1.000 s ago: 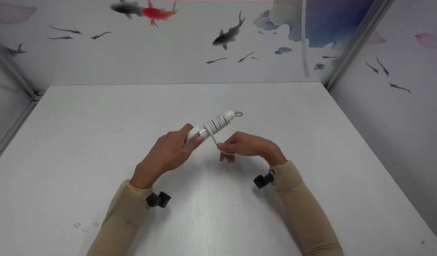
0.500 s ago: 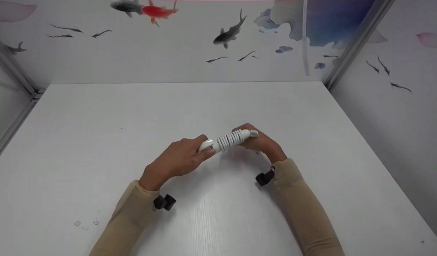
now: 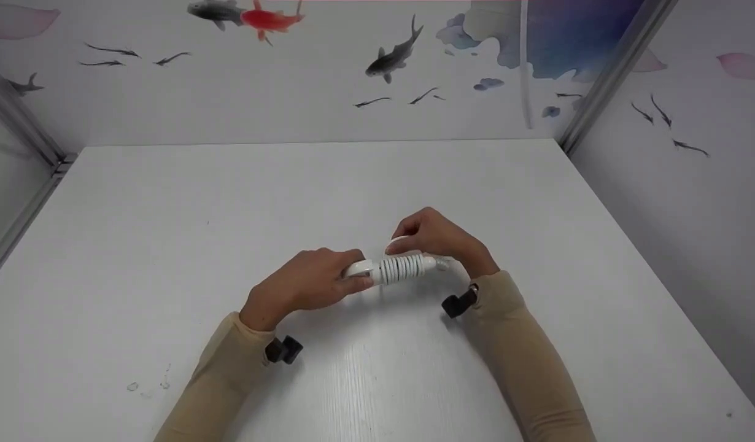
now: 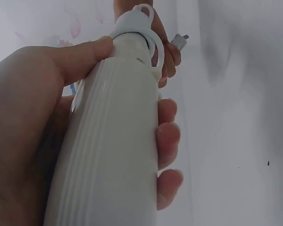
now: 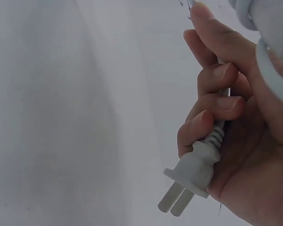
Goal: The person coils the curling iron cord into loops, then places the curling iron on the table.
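Observation:
My left hand (image 3: pixel 313 279) grips a white handheld electric appliance (image 4: pixel 115 141), thumb along its top and fingers curled under it. Its exact kind is unclear; the body is smooth with lengthwise ribs. White power cord (image 3: pixel 403 269) winds in several tight turns round the narrower part, just right of the left thumb. Above the turns in the head view, my right hand (image 3: pixel 448 236) pinches the loose cord between thumb and fingers. In the right wrist view, its other fingers curl round the cord near a two-prong plug (image 5: pixel 195 167), which sticks out below the little finger.
A white table (image 3: pixel 169 202) lies under both hands. Behind it stands a wall (image 3: pixel 304 98) painted with fish, with another panel (image 3: pixel 678 202) at the right. Black camera mounts sit on both sleeves.
The appliance has come nearer and rightward, and has tilted flatter. My right hand has passed the cord from the near side, behind the appliance, to its far side.

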The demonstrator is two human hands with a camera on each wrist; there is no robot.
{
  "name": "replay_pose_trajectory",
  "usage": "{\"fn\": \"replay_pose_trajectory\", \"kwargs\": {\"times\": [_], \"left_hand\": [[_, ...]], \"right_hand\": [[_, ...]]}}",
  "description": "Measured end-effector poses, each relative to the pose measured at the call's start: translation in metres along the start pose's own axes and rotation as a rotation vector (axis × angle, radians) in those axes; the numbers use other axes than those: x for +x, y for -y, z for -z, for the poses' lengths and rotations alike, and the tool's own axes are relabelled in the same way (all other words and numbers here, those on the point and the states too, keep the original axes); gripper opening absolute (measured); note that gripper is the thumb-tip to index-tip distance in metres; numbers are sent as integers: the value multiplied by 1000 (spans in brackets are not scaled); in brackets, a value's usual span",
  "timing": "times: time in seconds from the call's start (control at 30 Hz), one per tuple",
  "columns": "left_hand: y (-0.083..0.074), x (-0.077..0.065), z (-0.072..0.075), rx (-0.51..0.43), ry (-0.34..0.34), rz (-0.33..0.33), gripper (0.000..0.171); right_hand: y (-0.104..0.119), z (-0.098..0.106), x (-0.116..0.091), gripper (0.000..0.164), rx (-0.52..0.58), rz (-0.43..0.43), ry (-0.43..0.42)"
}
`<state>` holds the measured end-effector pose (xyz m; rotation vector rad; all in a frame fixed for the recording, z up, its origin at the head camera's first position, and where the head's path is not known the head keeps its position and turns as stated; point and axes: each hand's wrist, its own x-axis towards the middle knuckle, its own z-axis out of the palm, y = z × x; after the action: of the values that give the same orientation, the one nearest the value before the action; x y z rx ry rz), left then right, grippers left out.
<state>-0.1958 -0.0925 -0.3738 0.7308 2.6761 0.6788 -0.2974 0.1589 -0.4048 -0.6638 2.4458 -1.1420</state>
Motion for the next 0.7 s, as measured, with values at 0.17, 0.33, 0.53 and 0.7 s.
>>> {"fn": "replay_pose_trajectory", "kwargs": {"times": [0.17, 0.33, 0.53, 0.7], "left_hand": [[-2, 0, -1, -21, 46, -7, 29], [0, 2, -2, 4, 48, 23, 31], [1, 5, -4, 53, -14, 86, 43], [1, 6, -2, 78, -91, 120, 43]], "right_hand": [[20, -1, -6, 9, -44, 30, -9], [46, -3, -17, 7, -86, 84, -40], [68, -5, -29, 16, -120, 140, -68], [74, -5, -34, 22, -93, 160, -43]]}}
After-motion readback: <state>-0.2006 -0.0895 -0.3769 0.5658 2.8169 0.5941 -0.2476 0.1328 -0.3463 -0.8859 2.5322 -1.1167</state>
